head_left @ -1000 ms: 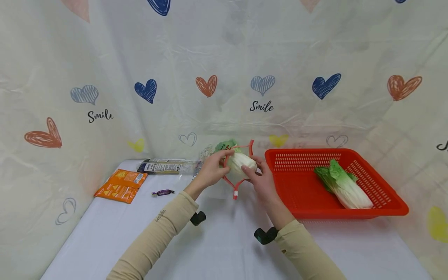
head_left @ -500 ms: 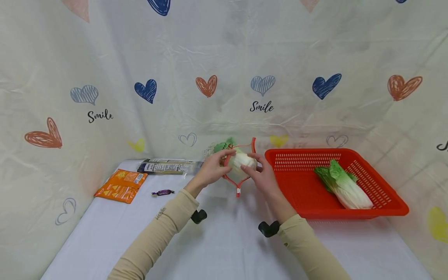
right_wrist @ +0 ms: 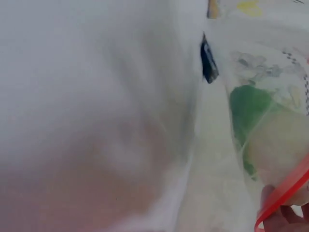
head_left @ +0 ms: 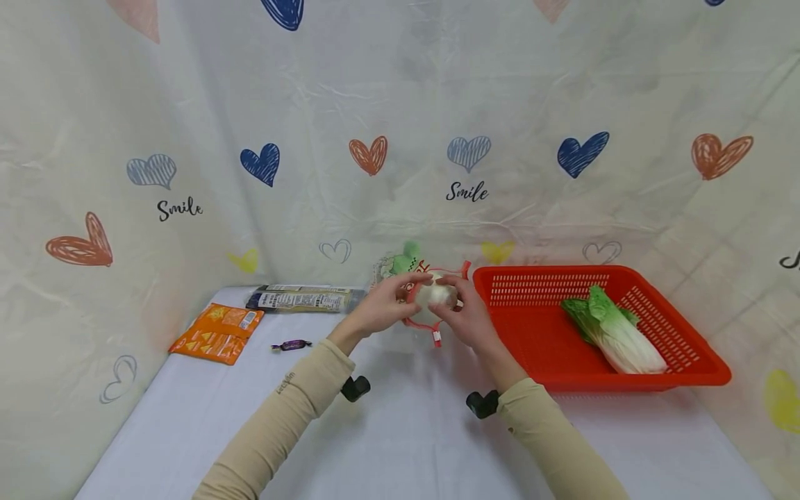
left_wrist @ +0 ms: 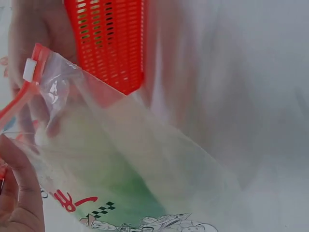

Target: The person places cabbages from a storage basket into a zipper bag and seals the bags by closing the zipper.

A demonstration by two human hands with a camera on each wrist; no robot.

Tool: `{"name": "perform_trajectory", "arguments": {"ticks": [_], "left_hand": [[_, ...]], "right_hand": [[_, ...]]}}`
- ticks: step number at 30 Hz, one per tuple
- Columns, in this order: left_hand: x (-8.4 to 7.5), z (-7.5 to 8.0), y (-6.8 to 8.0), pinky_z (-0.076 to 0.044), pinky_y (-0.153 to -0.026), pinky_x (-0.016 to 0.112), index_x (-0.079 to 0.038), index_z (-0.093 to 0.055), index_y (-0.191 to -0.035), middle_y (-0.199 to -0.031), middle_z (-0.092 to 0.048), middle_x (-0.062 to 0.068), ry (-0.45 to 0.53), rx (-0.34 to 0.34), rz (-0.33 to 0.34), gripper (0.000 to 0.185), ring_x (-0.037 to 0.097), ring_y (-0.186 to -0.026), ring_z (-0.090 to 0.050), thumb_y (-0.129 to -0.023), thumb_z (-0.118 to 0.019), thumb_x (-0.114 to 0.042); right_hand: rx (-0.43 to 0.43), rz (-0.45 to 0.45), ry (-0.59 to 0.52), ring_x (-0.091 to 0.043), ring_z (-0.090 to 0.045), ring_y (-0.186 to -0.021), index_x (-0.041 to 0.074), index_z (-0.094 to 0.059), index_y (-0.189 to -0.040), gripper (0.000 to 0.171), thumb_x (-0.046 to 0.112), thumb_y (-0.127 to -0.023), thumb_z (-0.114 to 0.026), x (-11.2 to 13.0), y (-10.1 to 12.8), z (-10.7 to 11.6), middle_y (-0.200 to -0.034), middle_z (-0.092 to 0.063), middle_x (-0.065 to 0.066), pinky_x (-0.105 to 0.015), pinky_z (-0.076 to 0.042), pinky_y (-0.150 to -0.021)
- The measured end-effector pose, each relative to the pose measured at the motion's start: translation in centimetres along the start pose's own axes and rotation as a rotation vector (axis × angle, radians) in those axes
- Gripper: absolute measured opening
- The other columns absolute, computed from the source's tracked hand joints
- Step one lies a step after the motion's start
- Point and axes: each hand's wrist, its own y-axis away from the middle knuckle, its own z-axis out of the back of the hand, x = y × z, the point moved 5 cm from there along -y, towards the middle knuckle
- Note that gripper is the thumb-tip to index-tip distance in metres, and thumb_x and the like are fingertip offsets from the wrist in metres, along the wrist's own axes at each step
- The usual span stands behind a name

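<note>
A clear zip bag with a red zip strip, a white slider and printed drawings is held up above the table, its mouth spread toward me. Inside lies a small napa cabbage, white base toward the mouth and green leaves deeper in. My left hand pinches the left edge of the bag's mouth. On the right, my right hand holds the cabbage's white base at the mouth, thumb below and fingers above. In the right wrist view only its fingertips show, beside the red strip.
A red plastic basket stands on the right with another napa cabbage in it. To the left lie an orange snack packet, a purple-wrapped candy and a long dark package with a label. A printed curtain hangs behind.
The cabbage has gone deeper into the bag, away from me, with my right hand following at the mouth. The bag's mouth has shifted slightly right. My left hand keeps its pinch.
</note>
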Motion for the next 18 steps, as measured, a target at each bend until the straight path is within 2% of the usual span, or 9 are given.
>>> {"name": "perform_trajectory", "arguments": {"ticks": [3, 6, 11, 14, 18], "left_hand": [[0.2, 0.3, 0.0, -0.051, -0.058, 0.034, -0.023, -0.053, -0.141, -0.136, -0.054, 0.000, 0.037, -0.028, -0.003, 0.054, 0.021, -0.079, -0.058, -0.091, -0.063, -0.004], [0.6, 0.7, 0.0, -0.049, -0.058, 0.033, -0.024, -0.052, -0.141, -0.139, -0.052, 0.000, 0.082, -0.064, 0.011, 0.054, 0.023, -0.080, -0.057, -0.092, -0.063, -0.003], [0.5, 1.2, -0.2, -0.051, -0.065, 0.042, -0.022, -0.051, -0.143, -0.140, -0.053, 0.001, 0.140, -0.114, 0.027, 0.055, 0.035, -0.089, -0.059, -0.093, -0.062, -0.002], [0.3, 1.4, -0.3, -0.051, -0.067, 0.046, -0.022, -0.051, -0.142, -0.137, -0.055, -0.001, 0.139, -0.145, 0.033, 0.055, 0.034, -0.087, -0.059, -0.092, -0.063, -0.002], [0.1, 1.5, -0.3, -0.053, -0.066, 0.045, -0.020, -0.052, -0.142, -0.136, -0.055, 0.002, 0.111, -0.157, 0.042, 0.055, 0.025, -0.080, -0.059, -0.091, -0.064, -0.003]], "right_hand": [[-0.028, 0.019, 0.125, -0.029, -0.052, -0.110, 0.011, -0.058, -0.130, 0.047, 0.019, -0.087, -0.075, 0.0, 0.1, 0.0, -0.130, -0.054, -0.010, -0.047, -0.054, -0.087], [-0.062, 0.090, 0.273, -0.030, -0.056, -0.110, 0.009, -0.063, -0.128, 0.048, 0.024, -0.085, -0.078, 0.8, 0.3, 0.1, -0.127, -0.059, -0.011, -0.048, -0.053, -0.086], [-0.139, 0.206, 0.450, -0.030, -0.058, -0.111, 0.008, -0.068, -0.122, 0.048, 0.026, -0.081, -0.082, 2.2, 0.8, 0.5, -0.123, -0.061, -0.012, -0.047, -0.052, -0.089], [-0.166, 0.235, 0.463, -0.030, -0.059, -0.102, 0.006, -0.069, -0.119, 0.046, 0.025, -0.079, -0.083, 2.6, 0.9, 0.8, -0.115, -0.061, -0.012, -0.044, -0.053, -0.083], [-0.196, 0.205, 0.328, -0.030, -0.060, -0.093, 0.004, -0.066, -0.118, 0.042, 0.018, -0.081, -0.081, 2.8, 0.7, 1.5, -0.109, -0.061, -0.015, -0.043, -0.056, -0.078]]}}
